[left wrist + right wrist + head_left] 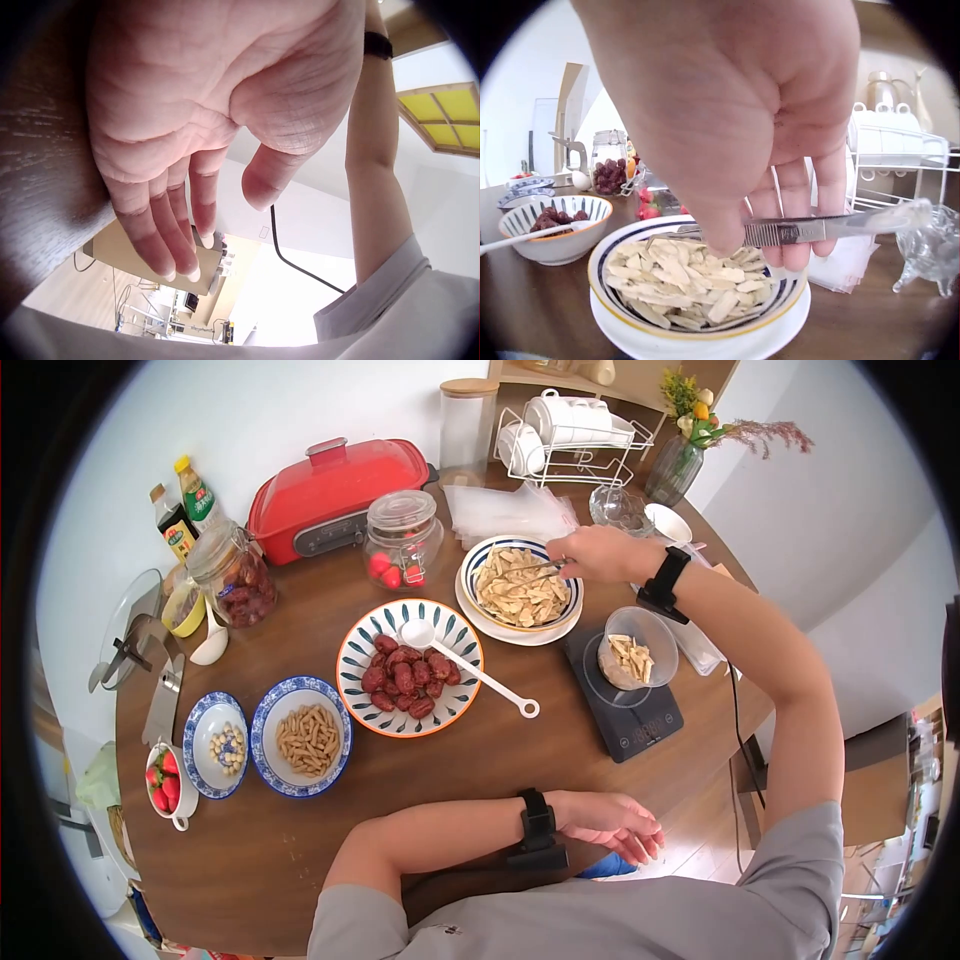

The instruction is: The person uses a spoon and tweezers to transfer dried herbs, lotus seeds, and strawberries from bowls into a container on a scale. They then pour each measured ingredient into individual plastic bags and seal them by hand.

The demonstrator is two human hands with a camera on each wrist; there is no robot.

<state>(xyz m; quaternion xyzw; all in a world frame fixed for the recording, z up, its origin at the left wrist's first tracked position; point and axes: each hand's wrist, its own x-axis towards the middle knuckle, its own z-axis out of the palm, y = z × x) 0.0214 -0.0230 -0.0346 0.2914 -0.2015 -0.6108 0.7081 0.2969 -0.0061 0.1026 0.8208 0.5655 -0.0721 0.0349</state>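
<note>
My right hand (pixel 600 553) pinches metal tweezers (pixel 787 231) between thumb and fingers. Their tips reach in over pale dried slices (pixel 682 277) that fill a blue-rimmed bowl (pixel 600 281), which stands on a white plate (pixel 520 637). Just nearer to me, a black kitchen scale (pixel 645 732) with a lit display carries a clear round container (pixel 660 645) with a small heap of the same slices. By the near table edge my left hand (pixel 610 822) hangs with loosely bent fingers and holds nothing; its palm shows in the left wrist view.
Left of the slices, a patterned bowl (pixel 350 690) holds red dates and a white spoon (pixel 495 688). Two blue-white bowls and a strawberry cup (pixel 180 810) stand farther left. Behind are glass jars, a red cooker (pixel 340 490), plastic bags (pixel 500 510) and a cup rack (pixel 585 445).
</note>
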